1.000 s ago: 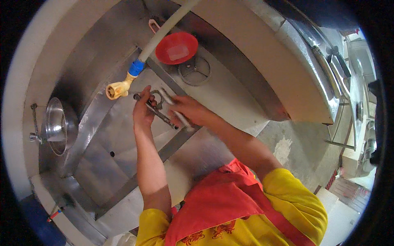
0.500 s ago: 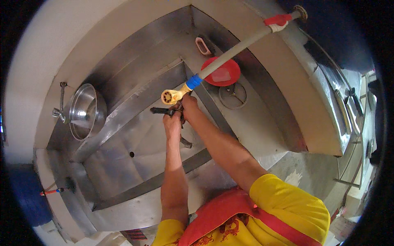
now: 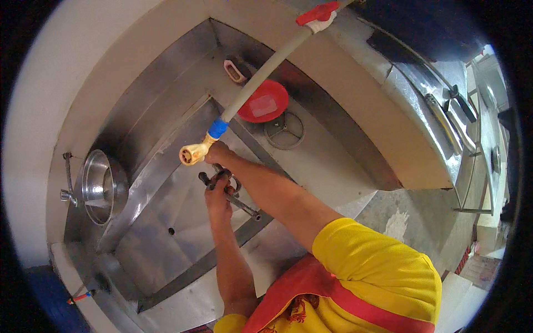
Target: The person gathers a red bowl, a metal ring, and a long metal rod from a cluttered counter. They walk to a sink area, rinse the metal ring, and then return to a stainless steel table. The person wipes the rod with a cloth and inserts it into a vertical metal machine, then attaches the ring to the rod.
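Observation:
Over the steel sink basin [image 3: 172,194], my left hand [image 3: 218,194] is closed round a dark metal piece [image 3: 243,206]. The piece has a rod-like tube with a hollow end and a curved ring part, perhaps a burner; its exact kind is unclear. Just beyond it, my right hand [image 3: 218,152] is under the yellow tap [image 3: 194,154], next to the upper end of the dark piece. The tap hides its fingers, so I cannot tell whether it grips the piece. A blue collar [image 3: 218,129] joins the tap to a pale pipe [image 3: 266,71].
On the sink's far ledge lie a red bowl [image 3: 265,100], a round wire ring stand [image 3: 284,131] and a pink-rimmed brush-like item [image 3: 234,71]. A steel bowl [image 3: 104,188] leans at the left below a wall tap [image 3: 68,191]. The pipe carries a red valve handle [image 3: 317,13].
My left hand has drawn nearer to me and apart from my right hand, and the dark piece has turned so its tube points toward lower right. The whole view has shifted.

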Demonstrator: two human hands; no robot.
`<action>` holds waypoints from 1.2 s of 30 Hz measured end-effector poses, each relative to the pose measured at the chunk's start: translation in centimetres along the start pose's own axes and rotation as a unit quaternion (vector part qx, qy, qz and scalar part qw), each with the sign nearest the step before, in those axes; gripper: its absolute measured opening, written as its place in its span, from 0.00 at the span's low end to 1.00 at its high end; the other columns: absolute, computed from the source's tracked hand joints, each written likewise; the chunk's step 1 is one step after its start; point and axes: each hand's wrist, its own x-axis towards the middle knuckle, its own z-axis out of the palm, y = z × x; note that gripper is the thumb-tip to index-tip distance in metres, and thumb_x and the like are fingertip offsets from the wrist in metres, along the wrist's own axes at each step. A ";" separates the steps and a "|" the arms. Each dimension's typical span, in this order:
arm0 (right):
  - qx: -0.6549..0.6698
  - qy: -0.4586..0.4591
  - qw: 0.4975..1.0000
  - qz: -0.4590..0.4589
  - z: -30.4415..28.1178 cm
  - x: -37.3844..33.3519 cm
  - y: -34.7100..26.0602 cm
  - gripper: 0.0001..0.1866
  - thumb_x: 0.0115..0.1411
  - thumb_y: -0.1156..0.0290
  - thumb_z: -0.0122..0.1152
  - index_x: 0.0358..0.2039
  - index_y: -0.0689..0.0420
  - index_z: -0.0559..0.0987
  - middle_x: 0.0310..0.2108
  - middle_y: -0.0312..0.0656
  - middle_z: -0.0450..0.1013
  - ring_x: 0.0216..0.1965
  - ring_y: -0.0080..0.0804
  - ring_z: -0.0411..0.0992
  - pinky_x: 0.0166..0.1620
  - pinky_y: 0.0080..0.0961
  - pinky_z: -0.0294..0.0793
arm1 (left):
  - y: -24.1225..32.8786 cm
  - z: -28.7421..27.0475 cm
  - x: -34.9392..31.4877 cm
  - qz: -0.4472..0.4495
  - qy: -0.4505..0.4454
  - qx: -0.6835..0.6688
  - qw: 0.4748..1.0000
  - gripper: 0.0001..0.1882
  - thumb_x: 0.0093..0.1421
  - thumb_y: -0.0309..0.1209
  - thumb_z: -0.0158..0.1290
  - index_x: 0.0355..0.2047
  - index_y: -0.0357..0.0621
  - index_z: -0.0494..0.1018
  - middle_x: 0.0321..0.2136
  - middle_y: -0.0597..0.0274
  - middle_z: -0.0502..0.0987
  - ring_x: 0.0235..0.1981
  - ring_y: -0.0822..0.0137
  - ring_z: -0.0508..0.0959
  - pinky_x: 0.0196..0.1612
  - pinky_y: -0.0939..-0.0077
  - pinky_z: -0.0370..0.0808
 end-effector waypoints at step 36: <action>-0.227 0.119 0.878 -0.405 -10.5 -23.9 -11.0 0.16 0.49 0.72 0.67 0.41 0.56 0.80 0.45 0.42 0.74 0.47 0.47 0.74 0.52 0.46 0.75 | 2.2 -2.4 9.4 0.034 -0.156 0.019 0.987 0.20 0.66 0.38 0.53 0.55 0.45 0.70 0.48 0.62 0.76 0.47 0.66 0.77 0.49 0.67 0.76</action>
